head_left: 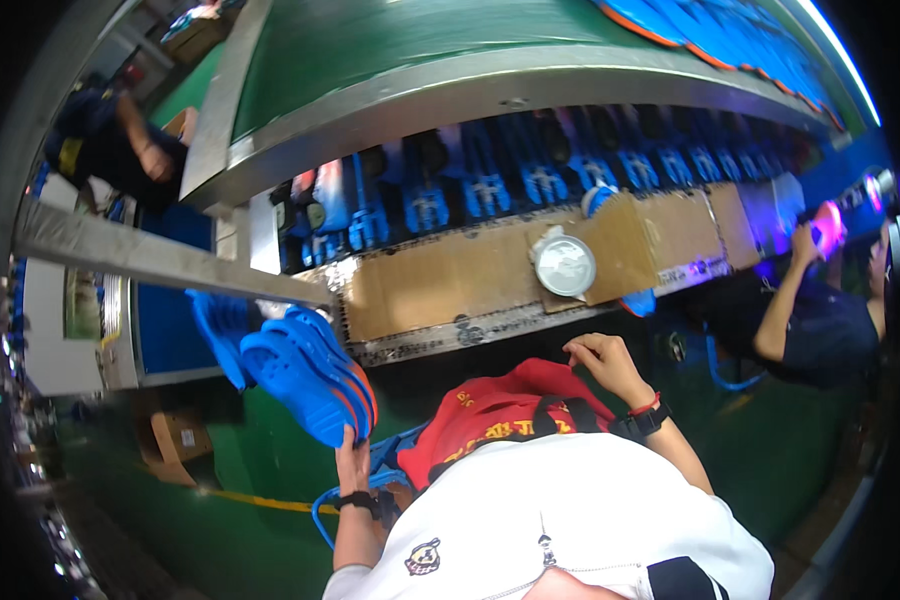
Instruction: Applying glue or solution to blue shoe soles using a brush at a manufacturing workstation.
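Observation:
My left hand (351, 462) grips the heel end of a stack of blue clogs (295, 385) with orange-edged soles, held to the left of my body. Holes show in the top clog's upper. More blue clogs (215, 330) are right behind this stack, at the end of the bench. My right hand (610, 365) is over the red apron (510, 410) on my lap, its fingers curled and the tips drawn together. Whatever is between them, if anything, is too small to make out. The cardboard-topped bench (420, 295) lies just beyond this hand.
A round white-lidded tin (564, 265) stands on cardboard. Behind it runs a row of blue shoe parts (485, 195) under a metal-edged green conveyor (370, 50). A metal bar (170, 250) crosses at left. One co-worker (820, 320) sits at right, another (120, 140) far left.

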Tool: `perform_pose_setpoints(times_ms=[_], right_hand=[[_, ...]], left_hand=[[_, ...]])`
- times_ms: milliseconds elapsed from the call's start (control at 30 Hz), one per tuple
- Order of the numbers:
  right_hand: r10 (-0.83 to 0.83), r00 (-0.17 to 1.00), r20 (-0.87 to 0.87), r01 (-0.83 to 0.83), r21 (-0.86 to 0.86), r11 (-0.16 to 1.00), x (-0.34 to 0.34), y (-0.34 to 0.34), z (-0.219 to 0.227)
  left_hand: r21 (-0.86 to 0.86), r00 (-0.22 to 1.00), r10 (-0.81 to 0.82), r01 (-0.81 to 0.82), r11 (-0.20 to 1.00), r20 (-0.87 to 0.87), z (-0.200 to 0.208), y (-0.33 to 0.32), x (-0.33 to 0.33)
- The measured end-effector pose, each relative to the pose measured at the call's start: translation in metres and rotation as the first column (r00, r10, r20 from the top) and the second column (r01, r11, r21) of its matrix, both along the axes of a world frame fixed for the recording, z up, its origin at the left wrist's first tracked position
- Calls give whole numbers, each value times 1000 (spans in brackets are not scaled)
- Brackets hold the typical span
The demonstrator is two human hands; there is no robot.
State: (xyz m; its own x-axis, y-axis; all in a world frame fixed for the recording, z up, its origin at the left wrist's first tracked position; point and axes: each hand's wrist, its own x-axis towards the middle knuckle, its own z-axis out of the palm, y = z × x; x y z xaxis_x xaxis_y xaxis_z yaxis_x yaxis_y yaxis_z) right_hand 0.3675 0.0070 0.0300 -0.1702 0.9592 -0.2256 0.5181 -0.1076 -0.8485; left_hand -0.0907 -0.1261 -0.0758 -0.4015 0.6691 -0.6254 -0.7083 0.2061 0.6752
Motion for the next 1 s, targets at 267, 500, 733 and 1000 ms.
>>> perform_pose_setpoints(times_ms=[267,500,733,1000], right_hand=[[-285,957,-49,288,65,955,57,-23,-23],[-604,786,-132,617,128,776,103,-15,-46],[-723,657,-214,754,199,626,144,24,-92],[-662,742,103,625,250,739,160,52,-102]], left_hand=[[60,966,-215,209,976,140,12,48,98],[81,835,-508,503,860,213,-7,137,158],[59,832,-501,502,863,240,-39,180,193],[-83,802,-570,589,804,177,-24,183,210]])
